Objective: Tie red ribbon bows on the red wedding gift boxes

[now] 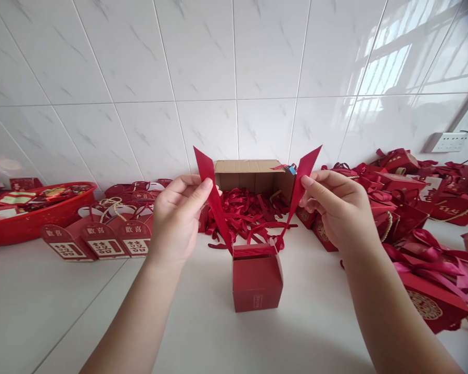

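Observation:
A small red gift box (pixel 256 283) stands on the white table in front of me, its top partly open. A red ribbon (pixel 220 218) runs up from both sides of the box in a V shape. My left hand (pixel 179 213) pinches the ribbon's left end between thumb and fingers, with the pointed tip sticking up above. The right end is pinched the same way by my right hand (pixel 337 205). Both hands are raised above the box, one to each side, and neither touches it.
Behind the box, a cardboard carton (pixel 249 166) lies open with a heap of red ribbons (pixel 253 208). Printed red boxes (pixel 101 241) line up at left beside a red basin (pixel 35 221) of packets. Ribboned gift boxes (pixel 432 296) pile up at right. A power strip (pixel 446 142) is by the tiled wall.

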Demonstrator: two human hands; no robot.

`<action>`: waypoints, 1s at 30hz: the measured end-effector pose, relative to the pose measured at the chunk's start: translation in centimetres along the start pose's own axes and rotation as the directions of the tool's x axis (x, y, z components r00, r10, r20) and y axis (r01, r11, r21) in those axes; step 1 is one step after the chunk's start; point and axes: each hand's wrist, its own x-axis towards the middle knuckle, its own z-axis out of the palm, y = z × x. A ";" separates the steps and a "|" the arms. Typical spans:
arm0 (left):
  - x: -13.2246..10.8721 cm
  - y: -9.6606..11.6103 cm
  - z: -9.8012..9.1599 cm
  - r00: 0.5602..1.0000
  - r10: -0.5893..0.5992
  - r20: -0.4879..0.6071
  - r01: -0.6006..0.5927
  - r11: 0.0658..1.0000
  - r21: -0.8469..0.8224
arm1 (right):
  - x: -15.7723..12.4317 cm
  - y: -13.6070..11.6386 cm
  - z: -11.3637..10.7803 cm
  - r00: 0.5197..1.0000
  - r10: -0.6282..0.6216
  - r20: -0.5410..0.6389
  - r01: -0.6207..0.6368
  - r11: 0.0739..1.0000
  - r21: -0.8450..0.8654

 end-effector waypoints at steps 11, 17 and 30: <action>-0.2 0.1 0.1 1.000 -0.004 -0.003 0.004 1.000 -0.001 | -0.1 -0.1 0.1 0.998 -0.054 -0.025 0.054 0.998 -0.027; -0.2 0.1 0.2 1.000 -0.014 0.000 0.014 1.000 0.004 | -0.2 -0.2 0.0 0.996 -0.079 -0.030 0.076 0.993 -0.090; -0.2 0.6 0.0 1.000 0.009 -0.024 -0.008 1.000 0.015 | -0.2 -0.4 -0.4 0.991 -0.120 -0.057 0.114 0.988 -0.102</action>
